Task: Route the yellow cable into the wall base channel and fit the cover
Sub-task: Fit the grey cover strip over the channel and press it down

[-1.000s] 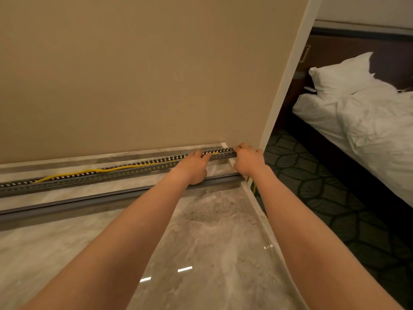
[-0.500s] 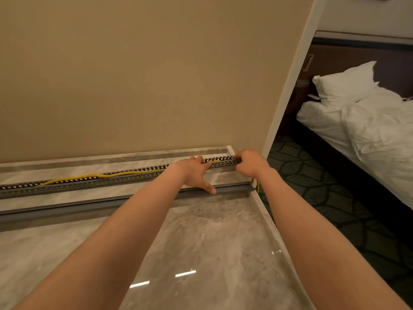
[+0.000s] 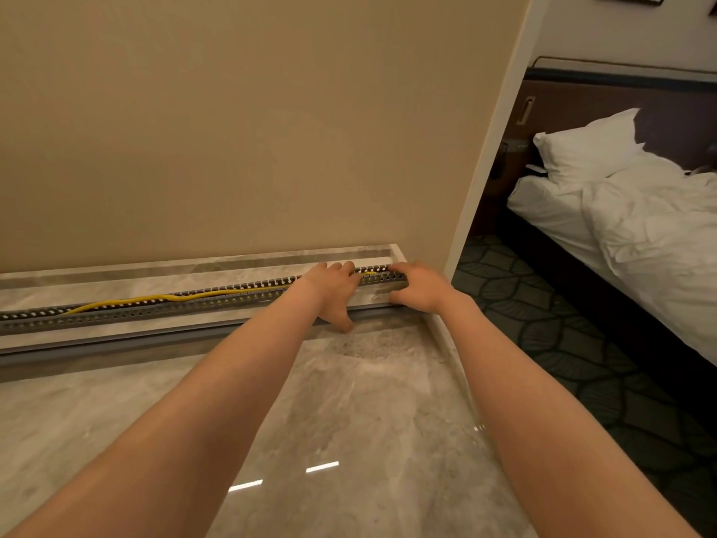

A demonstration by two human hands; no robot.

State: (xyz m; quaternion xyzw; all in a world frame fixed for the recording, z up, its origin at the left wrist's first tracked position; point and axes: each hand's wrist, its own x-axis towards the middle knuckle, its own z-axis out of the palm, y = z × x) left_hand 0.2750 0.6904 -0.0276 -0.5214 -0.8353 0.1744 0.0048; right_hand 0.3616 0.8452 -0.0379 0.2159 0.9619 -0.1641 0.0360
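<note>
A long grey slotted channel [image 3: 155, 310] lies along the foot of the beige wall. The yellow cable [image 3: 128, 302] runs inside it, rising slightly above the slots at the left and showing again between my hands. My left hand [image 3: 333, 291] rests on the channel near its right end, fingers spread over the slots, thumb down on the floor. My right hand [image 3: 421, 285] is at the channel's right tip, fingertips pressing on the slotted edge. A long grey cover strip [image 3: 116, 341] lies on the floor just in front of the channel.
Glossy marble floor [image 3: 329, 421] stretches toward me. A white wall corner [image 3: 485, 157] stands right of the channel's end. Beyond it are dark patterned carpet [image 3: 562, 324] and a bed with white linen [image 3: 640, 227].
The view has tilted slightly, so the channel sits lower in frame. My right hand has opened from a closed grip at the channel's end to fingers spread. The left hand stays on the channel.
</note>
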